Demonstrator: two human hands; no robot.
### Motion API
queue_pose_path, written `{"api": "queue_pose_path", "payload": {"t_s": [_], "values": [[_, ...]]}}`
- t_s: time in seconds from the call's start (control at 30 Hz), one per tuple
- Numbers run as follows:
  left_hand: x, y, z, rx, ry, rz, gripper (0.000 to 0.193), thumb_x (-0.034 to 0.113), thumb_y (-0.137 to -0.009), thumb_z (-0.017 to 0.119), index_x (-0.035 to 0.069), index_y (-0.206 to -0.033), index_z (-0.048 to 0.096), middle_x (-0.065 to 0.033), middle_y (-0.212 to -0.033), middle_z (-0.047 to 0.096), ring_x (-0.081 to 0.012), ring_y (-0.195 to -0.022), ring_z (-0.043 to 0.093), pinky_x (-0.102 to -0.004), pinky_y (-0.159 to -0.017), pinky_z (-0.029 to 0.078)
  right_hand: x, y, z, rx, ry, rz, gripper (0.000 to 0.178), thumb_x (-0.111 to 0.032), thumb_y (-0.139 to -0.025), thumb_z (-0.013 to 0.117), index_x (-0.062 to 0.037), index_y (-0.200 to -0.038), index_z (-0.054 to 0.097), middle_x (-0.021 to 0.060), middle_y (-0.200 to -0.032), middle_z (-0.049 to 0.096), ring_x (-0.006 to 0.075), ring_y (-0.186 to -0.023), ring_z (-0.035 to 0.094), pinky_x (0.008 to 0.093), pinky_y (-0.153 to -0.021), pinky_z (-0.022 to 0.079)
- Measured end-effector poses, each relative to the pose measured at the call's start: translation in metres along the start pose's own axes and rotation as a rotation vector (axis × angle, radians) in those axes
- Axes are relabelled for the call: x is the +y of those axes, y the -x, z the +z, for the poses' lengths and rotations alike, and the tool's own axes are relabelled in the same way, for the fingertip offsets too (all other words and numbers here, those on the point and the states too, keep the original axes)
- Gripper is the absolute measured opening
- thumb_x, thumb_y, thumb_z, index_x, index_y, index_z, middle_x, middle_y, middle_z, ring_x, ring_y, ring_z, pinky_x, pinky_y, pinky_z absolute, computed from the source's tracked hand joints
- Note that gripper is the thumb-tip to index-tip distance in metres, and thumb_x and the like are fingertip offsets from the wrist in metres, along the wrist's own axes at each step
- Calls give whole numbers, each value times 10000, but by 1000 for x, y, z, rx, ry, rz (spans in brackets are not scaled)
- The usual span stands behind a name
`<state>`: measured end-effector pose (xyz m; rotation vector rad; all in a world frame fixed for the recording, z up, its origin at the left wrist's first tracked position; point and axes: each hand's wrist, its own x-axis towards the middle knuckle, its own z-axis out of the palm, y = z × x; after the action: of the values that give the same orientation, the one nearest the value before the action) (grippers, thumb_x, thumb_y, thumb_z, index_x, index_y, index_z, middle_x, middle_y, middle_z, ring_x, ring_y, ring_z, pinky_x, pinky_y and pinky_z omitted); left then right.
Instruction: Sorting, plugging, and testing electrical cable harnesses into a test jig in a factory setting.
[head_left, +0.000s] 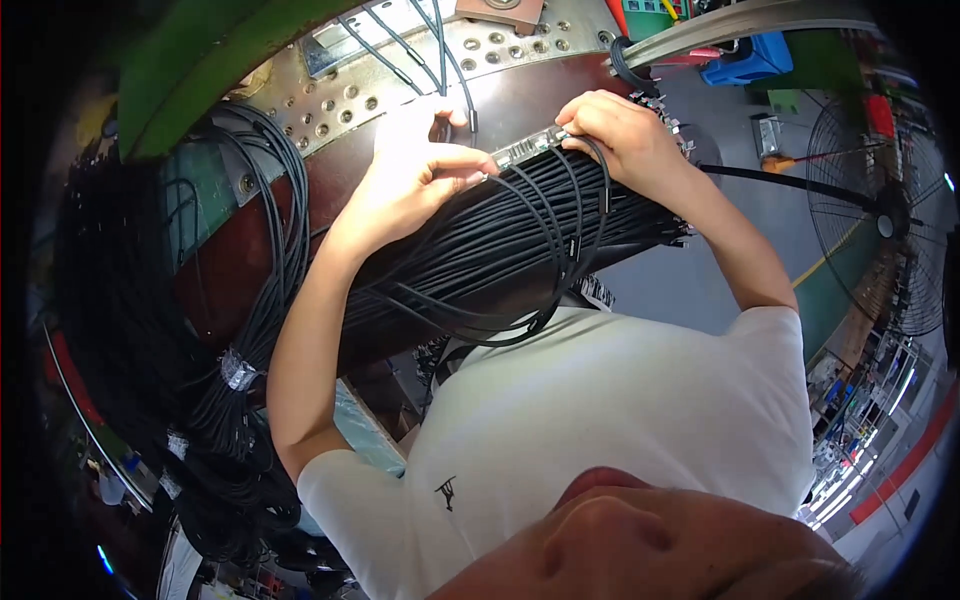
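Note:
A narrow metal strip [527, 149] with several cable ends set along it lies between my hands, and black cables [549, 205] loop down from it toward my body. At its left end my left hand [425, 165] pinches the end of a black cable with its fingertips. My right hand [625, 140] is closed at the strip's right end, thumb and fingers on the end of another black cable; its fingertips partly hide that end. Below both hands lies a thick bundle of black cables [450, 270] on the dark red bench edge [335, 190].
Behind my hands is a perforated metal plate [350, 105] with several cables hanging over it. A green machine part [200, 75] overhangs the upper left. Tied cable bundles [237, 370] hang at left. At right are a fan [885, 225] and a blue object [750, 60].

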<state>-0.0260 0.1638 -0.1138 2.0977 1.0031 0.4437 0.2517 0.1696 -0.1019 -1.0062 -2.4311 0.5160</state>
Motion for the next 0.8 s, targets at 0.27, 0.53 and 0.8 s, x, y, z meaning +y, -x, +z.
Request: {"api": "queue_pose_path", "payload": {"t_s": [0.27, 0.53, 0.8], "values": [[-12, 2, -26, 491, 573, -226, 277, 148, -912, 590, -19, -1132, 615, -101, -1136, 590, -159, -932, 582, -261, -883, 442, 21, -26, -31, -271, -303, 218, 196, -83, -850, 609, -9, -1031, 597, 96, -1058, 613, 235, -989, 590, 324, -856, 469], [-36, -82, -1, 371, 1607, -326, 391, 285, -994, 441, -52, -1181, 501, -106, -919, 570, -233, -843, 556, -378, -821, 471, 23, -148, -34, -158, -173, 270, 287, -276, -865, 613, -21, -993, 648, 118, -898, 667, 234, -782, 627, 332, -720, 507], [12, -36, -32, 433, 1623, -292, 295, 284, -1023, 366, 12, -1029, 480, -30, -767, 423, -135, -651, 417, -325, -676, 434, 22, -143, -9, -74, -119, 186, 277, -264, -843, 635, -28, -986, 660, 132, -891, 667, 255, -785, 631, 343, -704, 510]]}}
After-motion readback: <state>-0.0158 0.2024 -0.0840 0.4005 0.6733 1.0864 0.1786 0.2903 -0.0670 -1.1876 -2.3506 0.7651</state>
